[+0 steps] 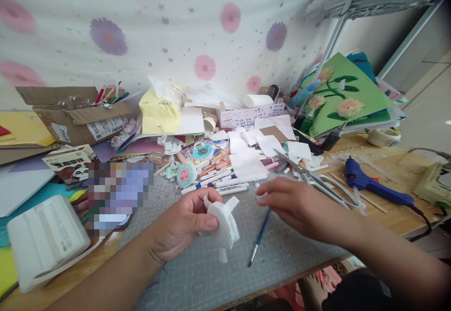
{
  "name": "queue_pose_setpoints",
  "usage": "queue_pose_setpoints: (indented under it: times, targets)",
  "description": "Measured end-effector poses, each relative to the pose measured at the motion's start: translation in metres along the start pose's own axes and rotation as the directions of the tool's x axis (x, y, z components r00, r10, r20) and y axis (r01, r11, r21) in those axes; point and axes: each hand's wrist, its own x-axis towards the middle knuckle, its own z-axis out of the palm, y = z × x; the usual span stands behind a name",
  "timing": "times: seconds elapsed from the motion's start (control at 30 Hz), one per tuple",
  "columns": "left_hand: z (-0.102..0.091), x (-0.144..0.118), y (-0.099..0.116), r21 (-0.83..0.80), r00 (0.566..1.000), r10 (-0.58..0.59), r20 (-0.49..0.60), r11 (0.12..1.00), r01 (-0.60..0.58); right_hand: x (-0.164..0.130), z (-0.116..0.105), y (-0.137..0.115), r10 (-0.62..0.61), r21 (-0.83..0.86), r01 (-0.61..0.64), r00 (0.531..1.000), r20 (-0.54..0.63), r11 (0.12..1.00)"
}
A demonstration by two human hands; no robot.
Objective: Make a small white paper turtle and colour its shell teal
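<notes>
My left hand (183, 224) pinches a crumpled white tissue (223, 224) above the grey cutting mat (211, 273). To its right my right hand (292, 205) hovers palm down, fingers spread, holding nothing, just over the top of a thin blue-handled paintbrush (258, 239) that lies on the mat. Behind the hands lie several markers (225, 186) and small painted pieces (186, 174). Silver scissors (317, 182) rest just beyond my right hand.
A blue glue gun (373, 184) and a tape roll (384, 137) sit at the right on the wooden table. A white box (45, 240) stands at the left. Cardboard box (81, 118), yellow tissue pack (158, 113), paper scraps (250, 160) and a green flower card (341, 97) crowd the back.
</notes>
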Motion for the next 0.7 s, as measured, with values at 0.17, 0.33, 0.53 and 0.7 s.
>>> queue_pose_setpoints:
  times: [0.17, 0.33, 0.53, 0.7]
  targets:
    - [0.000, 0.001, -0.002, 0.065, 0.991, 0.108, -0.081, 0.993, -0.102, -0.004, 0.020, 0.006, -0.026, -0.291, 0.108, 0.961, 0.274, 0.951]
    - [0.001, 0.000, -0.006, 0.211, 0.959, 0.257, -0.117, 0.950, -0.229, -0.004, 0.015, 0.008, -0.094, -0.318, 0.191, 0.950, 0.298, 0.929]
    - [-0.001, 0.001, -0.005, 0.273, 0.919, 0.342, -0.198, 0.919, -0.283, -0.011, 0.003, 0.018, -0.075, -0.223, 0.108, 0.986, 0.151, 0.969]
    - [-0.004, 0.003, -0.006, 0.338, 0.858, 0.427, -0.285, 0.883, -0.327, -0.007, 0.014, 0.006, -0.086, -0.348, 0.199, 0.945, 0.315, 0.916]
